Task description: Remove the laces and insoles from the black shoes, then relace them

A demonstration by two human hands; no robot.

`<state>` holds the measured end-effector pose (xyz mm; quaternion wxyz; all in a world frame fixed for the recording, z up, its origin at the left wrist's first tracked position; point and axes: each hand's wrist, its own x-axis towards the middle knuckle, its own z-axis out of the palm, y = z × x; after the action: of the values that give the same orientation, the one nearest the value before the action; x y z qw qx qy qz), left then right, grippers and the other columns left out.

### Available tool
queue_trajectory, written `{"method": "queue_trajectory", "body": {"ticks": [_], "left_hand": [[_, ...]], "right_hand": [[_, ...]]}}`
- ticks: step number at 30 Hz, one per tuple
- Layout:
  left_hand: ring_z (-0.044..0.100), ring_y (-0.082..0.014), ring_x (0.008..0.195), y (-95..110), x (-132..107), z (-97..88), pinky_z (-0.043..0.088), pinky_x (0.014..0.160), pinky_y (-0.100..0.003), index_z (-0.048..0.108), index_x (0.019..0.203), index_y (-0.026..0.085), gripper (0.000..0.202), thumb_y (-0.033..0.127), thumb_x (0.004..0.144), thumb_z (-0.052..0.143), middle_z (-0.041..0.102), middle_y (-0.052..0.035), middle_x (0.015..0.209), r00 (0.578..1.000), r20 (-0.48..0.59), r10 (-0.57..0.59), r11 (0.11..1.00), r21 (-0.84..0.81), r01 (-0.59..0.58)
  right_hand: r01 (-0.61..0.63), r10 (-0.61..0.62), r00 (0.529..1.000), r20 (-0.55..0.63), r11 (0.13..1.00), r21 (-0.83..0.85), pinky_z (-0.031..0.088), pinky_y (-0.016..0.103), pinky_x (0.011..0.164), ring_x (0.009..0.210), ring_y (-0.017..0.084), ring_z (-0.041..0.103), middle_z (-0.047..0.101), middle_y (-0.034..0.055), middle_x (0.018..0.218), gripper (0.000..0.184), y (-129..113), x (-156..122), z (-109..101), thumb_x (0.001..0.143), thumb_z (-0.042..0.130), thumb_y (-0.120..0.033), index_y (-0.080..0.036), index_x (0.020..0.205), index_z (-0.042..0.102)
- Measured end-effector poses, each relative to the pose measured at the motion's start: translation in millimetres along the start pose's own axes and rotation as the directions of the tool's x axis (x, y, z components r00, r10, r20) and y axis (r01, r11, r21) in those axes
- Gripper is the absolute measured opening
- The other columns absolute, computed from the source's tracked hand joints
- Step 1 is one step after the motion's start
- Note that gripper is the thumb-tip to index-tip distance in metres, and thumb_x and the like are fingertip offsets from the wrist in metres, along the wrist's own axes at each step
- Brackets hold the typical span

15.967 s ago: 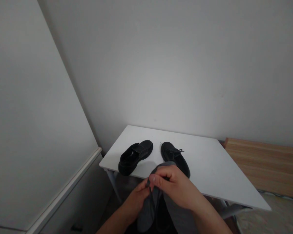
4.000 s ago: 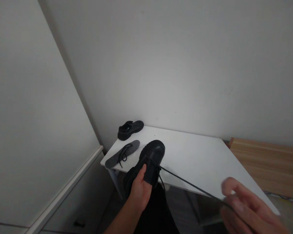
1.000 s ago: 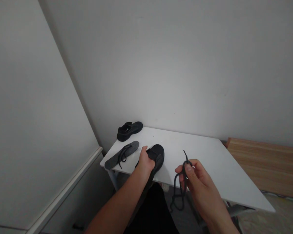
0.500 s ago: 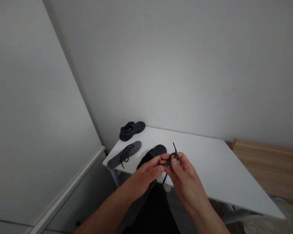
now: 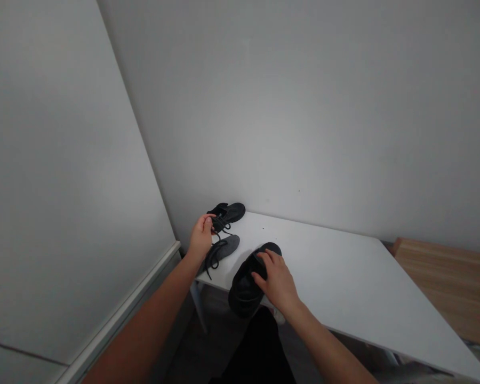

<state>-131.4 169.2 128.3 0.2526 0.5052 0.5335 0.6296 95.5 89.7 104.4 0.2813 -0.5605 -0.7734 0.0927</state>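
Pinching lace (image 5: pixel 228 226), my left hand (image 5: pixel 202 233) hung beside insole (image 5: pixel 231 244).
Nearer shoe (image 5: pixel 243 296) lay under my spread right hand (image 5: pixel 278 278), long axis running away and rightward.

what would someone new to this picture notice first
Against the white table, the nearer black shoe at its front edge, under the right hand, probably stands out first. At the back left sits the farther black shoe; near it the left hand pinches a dark lace, by a grey insole.

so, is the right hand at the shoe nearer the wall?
No, the right hand is at the closer shoe, at the front edge of the white table.
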Motion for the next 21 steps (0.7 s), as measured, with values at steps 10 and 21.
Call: {"method": "queue_trajectory", "body": {"ticks": [10, 21], "left_hand": [[0.056, -0.0195, 0.079, -61, 9, 0.0, 0.041, 0.080, -0.032, 0.066, 0.080, 0.017, 0.013, 0.017, 0.071, 0.056, 0.064, -0.0060, 0.079, 0.981, 0.159, -0.114, 0.952, 0.301, 0.062], [0.050, -0.0257, 0.090, 40, -69, 33.4, 0.034, 0.091, -0.039, 0.067, 0.064, 0.023, 0.012, 0.031, 0.071, 0.060, 0.061, -0.0092, 0.071, 0.723, 0.675, 0.150, 0.849, 0.287, -0.444]], "right_hand": [[-0.101, 0.146, 0.979, 0.145, 0.954, -0.284, 0.040, 0.029, 0.062, 0.076, 0.021, 0.064, 0.067, 0.0080, 0.084, 0.031, 0, 17, -5, 0.092, 0.027, -0.025, -0.020, 0.114, 0.049], [-0.159, 0.221, 0.965, 0.142, 0.921, -0.355, 0.039, 0.029, 0.059, 0.074, 0.023, 0.065, 0.068, 0.0075, 0.082, 0.033, 10, 33, -11, 0.093, 0.026, -0.031, -0.024, 0.114, 0.050]]}}
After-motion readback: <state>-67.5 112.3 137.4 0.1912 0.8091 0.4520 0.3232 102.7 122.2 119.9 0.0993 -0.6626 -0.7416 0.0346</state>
